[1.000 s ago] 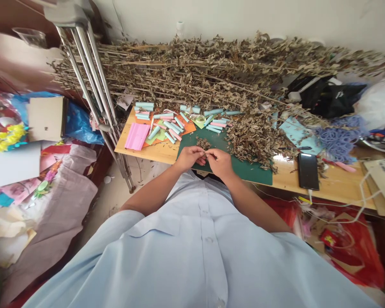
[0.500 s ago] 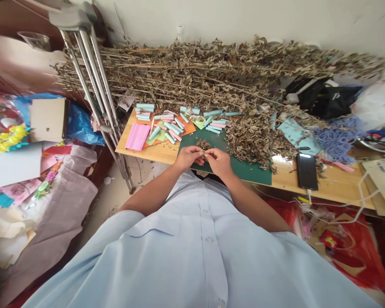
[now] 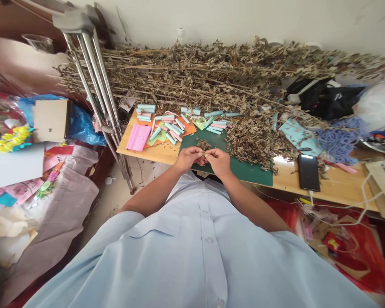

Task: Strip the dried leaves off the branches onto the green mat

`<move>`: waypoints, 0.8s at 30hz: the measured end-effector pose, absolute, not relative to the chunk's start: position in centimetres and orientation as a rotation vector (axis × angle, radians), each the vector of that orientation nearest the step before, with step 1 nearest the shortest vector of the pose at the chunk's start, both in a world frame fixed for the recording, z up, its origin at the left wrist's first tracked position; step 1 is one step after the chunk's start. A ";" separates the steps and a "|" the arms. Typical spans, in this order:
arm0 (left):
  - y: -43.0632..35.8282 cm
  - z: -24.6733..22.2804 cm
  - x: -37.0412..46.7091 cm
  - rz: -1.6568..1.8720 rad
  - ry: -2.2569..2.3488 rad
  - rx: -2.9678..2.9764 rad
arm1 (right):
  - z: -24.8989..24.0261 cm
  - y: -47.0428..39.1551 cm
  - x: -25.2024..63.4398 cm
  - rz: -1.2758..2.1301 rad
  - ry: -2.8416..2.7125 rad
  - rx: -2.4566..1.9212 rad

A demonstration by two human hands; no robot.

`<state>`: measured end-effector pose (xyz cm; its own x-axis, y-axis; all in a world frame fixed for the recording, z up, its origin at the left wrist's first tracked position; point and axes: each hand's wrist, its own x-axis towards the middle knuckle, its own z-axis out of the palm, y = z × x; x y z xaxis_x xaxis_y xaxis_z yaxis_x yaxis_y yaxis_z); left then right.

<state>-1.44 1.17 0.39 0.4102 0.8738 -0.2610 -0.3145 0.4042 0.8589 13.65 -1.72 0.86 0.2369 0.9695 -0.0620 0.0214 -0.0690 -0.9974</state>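
Note:
My left hand [image 3: 190, 157] and my right hand [image 3: 218, 161] meet at the front edge of the green mat [image 3: 250, 171]. Thumbs and fingers of both are pinched together on a small bit of dried leaf [image 3: 203, 152], partly covered by the fingertips. Just behind them lies a small heap of crumbled leaves [image 3: 204, 144]. A larger pile of dried leaves [image 3: 253, 139] covers the mat's right part. Blue and pink paper rolls [image 3: 173, 128] are scattered to the left, beside folded pink paper [image 3: 138, 137].
Long dried stalks [image 3: 179, 77] fill the back of the table. Metal crutches [image 3: 96, 81] lean at the left. On the right are a black phone [image 3: 309, 172] with a white cable, blue cord [image 3: 336, 139] and blue paper [image 3: 300, 136]. Red bags [image 3: 368, 252] sit below.
The view has shifted slightly, moving the surroundings a little to the right. Both hands stay together, with only small finger movement.

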 end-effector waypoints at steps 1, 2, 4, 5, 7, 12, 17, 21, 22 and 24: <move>1.2 0.4 -1.5 0.881 0.806 0.805 | 0.7 -1.7 13.6 1.070 -0.986 -1.372; 1.2 0.3 -1.5 0.903 0.804 0.786 | 0.6 -1.6 13.6 1.074 -0.951 -1.366; 1.3 0.2 -1.5 0.946 0.813 0.748 | 0.3 -1.5 13.7 1.078 -0.891 -1.366; 1.3 0.2 -1.5 0.957 0.820 0.738 | 0.2 -1.4 13.8 1.079 -0.871 -1.368; 1.3 0.3 -1.5 0.950 0.834 0.745 | 0.1 -1.3 13.9 1.079 -0.857 -1.368; 1.1 0.4 -1.1 0.899 0.846 0.831 | 0.3 -1.5 14.2 1.053 -0.893 -1.363; 1.1 0.3 -1.1 0.875 0.829 0.879 | 0.9 -2.0 14.2 0.964 -1.085 -1.438; 1.1 0.0 -1.3 0.883 0.783 0.882 | 1.0 -2.1 14.4 0.902 -1.208 -1.485; 1.1 -0.1 -1.4 0.889 0.779 0.878 | 1.0 -2.1 14.4 0.899 -1.226 -1.490; 1.1 -0.2 -1.3 0.902 0.780 0.878 | 0.9 -2.1 14.5 0.899 -1.253 -1.490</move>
<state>-1.34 1.07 -0.19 0.4098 0.8909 -0.1957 -0.3224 0.3421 0.8826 14.52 -2.09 0.95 0.2023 0.9785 0.0410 0.2741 -0.0163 -0.9616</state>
